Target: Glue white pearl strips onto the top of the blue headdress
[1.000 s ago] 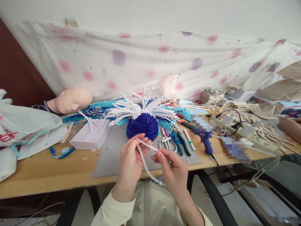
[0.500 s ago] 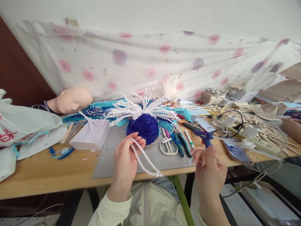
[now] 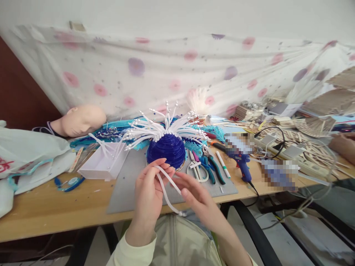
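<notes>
Between the thumb and fingers of my left hand (image 3: 149, 188) is one end of a white looped strip (image 3: 167, 197), whose pearl-tipped ends hang toward my lap. My right hand (image 3: 195, 194) is beside the strip, its fingers apart and close to my left fingertips; whether it touches the strip is hard to tell. Just beyond both hands sits a dark blue dome (image 3: 166, 149) on a grey mat (image 3: 122, 195). A fan of white strips with pearl tips (image 3: 144, 133) spreads from the dome's top.
White-handled scissors (image 3: 197, 173), pliers (image 3: 216, 168), a green-capped marker (image 3: 223, 164) and a blue glue gun (image 3: 242, 164) lie to the right. A white box (image 3: 102, 164), mannequin head (image 3: 83, 120) and plastic bag (image 3: 33, 151) are left. Another person's hand (image 3: 342, 146) shows far right.
My right hand has moved left from beside the glue gun to the white strip, and its fingers have spread. My left hand keeps its hold. The view has shifted slightly.
</notes>
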`<state>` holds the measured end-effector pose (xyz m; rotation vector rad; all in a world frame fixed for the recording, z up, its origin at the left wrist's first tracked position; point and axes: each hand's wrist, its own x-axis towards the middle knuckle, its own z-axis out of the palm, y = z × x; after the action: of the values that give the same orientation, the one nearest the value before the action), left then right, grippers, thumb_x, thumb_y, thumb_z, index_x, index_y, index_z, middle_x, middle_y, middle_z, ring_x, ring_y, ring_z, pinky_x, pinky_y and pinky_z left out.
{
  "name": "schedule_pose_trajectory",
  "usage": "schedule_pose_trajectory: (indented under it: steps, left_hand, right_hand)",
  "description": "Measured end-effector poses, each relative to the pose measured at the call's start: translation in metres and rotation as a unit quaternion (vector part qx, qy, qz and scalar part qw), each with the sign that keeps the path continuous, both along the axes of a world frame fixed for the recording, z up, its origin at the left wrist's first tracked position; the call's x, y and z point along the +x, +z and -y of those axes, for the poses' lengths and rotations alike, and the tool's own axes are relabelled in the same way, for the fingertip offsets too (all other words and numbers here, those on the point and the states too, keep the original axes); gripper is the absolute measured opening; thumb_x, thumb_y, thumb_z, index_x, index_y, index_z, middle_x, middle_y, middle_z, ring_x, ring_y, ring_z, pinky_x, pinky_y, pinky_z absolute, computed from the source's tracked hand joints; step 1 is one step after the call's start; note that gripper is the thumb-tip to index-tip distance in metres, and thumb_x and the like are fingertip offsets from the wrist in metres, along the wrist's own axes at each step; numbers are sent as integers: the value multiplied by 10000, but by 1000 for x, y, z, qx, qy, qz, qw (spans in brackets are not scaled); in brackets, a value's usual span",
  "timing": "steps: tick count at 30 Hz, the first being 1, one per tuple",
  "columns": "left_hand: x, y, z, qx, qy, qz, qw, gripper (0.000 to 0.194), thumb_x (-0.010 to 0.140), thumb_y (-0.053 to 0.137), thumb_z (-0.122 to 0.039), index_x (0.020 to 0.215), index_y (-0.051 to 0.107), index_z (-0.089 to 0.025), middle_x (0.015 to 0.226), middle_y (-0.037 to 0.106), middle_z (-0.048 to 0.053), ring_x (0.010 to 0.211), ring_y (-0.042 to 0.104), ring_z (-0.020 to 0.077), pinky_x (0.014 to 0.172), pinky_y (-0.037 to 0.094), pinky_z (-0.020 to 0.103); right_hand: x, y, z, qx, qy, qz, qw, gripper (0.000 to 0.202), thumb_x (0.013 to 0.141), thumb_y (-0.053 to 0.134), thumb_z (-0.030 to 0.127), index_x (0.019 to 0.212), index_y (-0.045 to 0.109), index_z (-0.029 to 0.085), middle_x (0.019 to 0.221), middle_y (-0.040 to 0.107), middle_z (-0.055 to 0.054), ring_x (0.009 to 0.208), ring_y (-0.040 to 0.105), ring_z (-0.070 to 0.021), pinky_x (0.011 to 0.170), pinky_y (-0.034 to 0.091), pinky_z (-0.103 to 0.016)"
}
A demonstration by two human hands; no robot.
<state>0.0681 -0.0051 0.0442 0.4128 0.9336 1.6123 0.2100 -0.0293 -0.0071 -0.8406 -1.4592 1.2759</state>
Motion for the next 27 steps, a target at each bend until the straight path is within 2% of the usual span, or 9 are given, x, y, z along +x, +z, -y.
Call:
schedule_pose_trajectory:
  steps: [3, 5, 7, 9, 11, 13, 18, 22, 27]
  left_hand:
    - [1, -1, 0, 17, 14, -23, 999, 173, 609, 706, -230, 773, 723, -178, 687, 724, 25, 674, 726, 186, 805, 626, 388]
    - [-1, -2, -1, 24, 24, -50, 998, 165, 602, 701, -244, 750, 737, -180, 695, 732, 37, 675, 727, 194, 794, 628, 385]
    - [-6, -4, -3, 30, 29, -98, 994, 160, 598, 697, -250, 729, 760, -183, 709, 745, 51, 676, 725, 202, 740, 627, 355]
    - [-14, -7, -6, 38, 40, -157, 986, 150, 605, 710, -255, 722, 777, -189, 723, 755, 54, 648, 707, 193, 660, 610, 310]
    - [-26, -10, -8, 42, 40, -209, 976, 153, 606, 751, -260, 741, 787, -197, 729, 758, 50, 635, 693, 182, 606, 588, 271]
    - [-40, -13, -10, 29, 6, -249, 968, 166, 581, 810, -272, 725, 787, -195, 714, 754, 54, 628, 687, 179, 579, 573, 248]
    - [-62, -17, -7, -15, -213, -317, 924, 202, 604, 881, -341, 653, 764, -185, 606, 709, 65, 542, 639, 160, 554, 540, 236]
    - [-54, -21, -5, -25, -293, -311, 904, 235, 618, 878, -381, 597, 723, -206, 578, 685, 45, 535, 610, 161, 541, 509, 239]
    - [-36, -30, -7, -19, -330, -334, 883, 299, 661, 829, -461, 573, 683, -215, 559, 652, 26, 561, 588, 172, 576, 485, 254]
  right_hand:
    - [-13, -9, 1, -60, 75, 8, 995, 428, 953, 618, 559, 1190, 675, 207, 851, 759, -36, 783, 706, -186, 754, 553, -308]
    - [-16, -14, 2, -78, 102, 21, 992, 433, 977, 555, 586, 994, 699, 178, 586, 583, 45, 553, 538, -120, 622, 483, -256]
    - [-15, -16, 3, -91, 118, 14, 989, 477, 974, 527, 622, 899, 682, 177, 554, 442, 74, 522, 423, -104, 589, 452, -247]
    - [-11, -16, 3, -104, 107, -5, 989, 474, 942, 560, 651, 937, 669, 189, 588, 401, 78, 547, 407, -111, 606, 472, -257]
    - [-6, -14, 1, -107, 68, -26, 992, 468, 907, 605, 664, 973, 647, 202, 578, 396, 87, 535, 403, -111, 599, 482, -260]
    - [-1, -12, -3, -100, -4, -52, 994, 464, 868, 655, 668, 918, 619, 208, 516, 361, 112, 473, 363, -94, 552, 467, -249]
    - [17, -10, -12, -79, -191, -82, 975, 462, 825, 727, 636, 755, 546, 217, 434, 379, 116, 400, 384, -80, 464, 392, -209]
    - [32, -8, -20, -67, -317, -86, 942, 488, 759, 769, 658, 735, 574, 211, 457, 475, 82, 415, 454, -95, 443, 371, -210]
    - [37, -6, -34, -57, -398, -69, 913, 461, 723, 794, 621, 688, 597, 206, 490, 528, 59, 418, 474, -102, 431, 376, -219]
